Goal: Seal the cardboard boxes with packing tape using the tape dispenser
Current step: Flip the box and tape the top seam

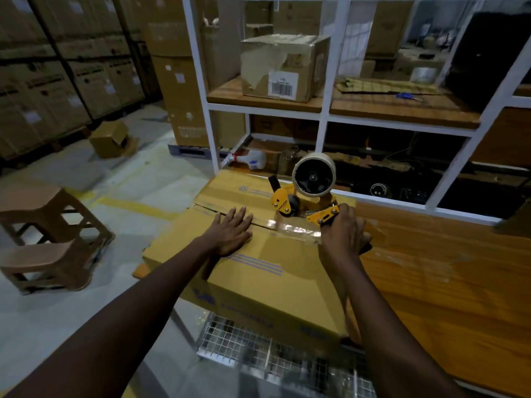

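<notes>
A yellow-brown cardboard box (258, 271) lies on the wooden table, its top flaps closed along a centre seam. My left hand (231, 232) presses flat on the flaps, fingers spread, just left of the seam's taped part. My right hand (343, 234) grips the handle of the yellow tape dispenser (304, 193), which stands on the seam with its tape roll upright. A short strip of clear tape (293, 228) shines on the seam between my two hands.
The wooden table (448, 282) stretches to the right. A white shelf frame (324, 116) stands behind the box with a taped carton (284, 67) on it. Two brown plastic stools (48, 239) stand at left. A wire mesh basket (273, 354) sits below the box.
</notes>
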